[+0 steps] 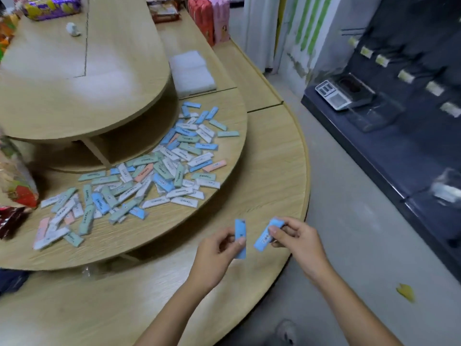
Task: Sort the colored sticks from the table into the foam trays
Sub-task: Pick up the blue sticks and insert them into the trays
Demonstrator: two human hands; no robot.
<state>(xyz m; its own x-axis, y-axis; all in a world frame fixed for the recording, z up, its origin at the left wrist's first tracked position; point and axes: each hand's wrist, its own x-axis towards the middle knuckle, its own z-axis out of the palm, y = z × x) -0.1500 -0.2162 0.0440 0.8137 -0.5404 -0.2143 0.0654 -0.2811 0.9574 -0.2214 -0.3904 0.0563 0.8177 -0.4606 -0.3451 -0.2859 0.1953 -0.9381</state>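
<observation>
A: Could any writing be read?

B: Dark print ran along the sticks, too blurred to read. The left hand pinched an upright blue stick between thumb and fingers; the right hand gripped a second blue stick, tilted.

A: Where were they?

B: Lower centre of the frame, over the bottom wooden tier, near its curved right edge. The pile of sticks lay mid-frame on the middle tier; white foam trays sat above it. Bare wood stayed open between the pile and the hands.
</observation>
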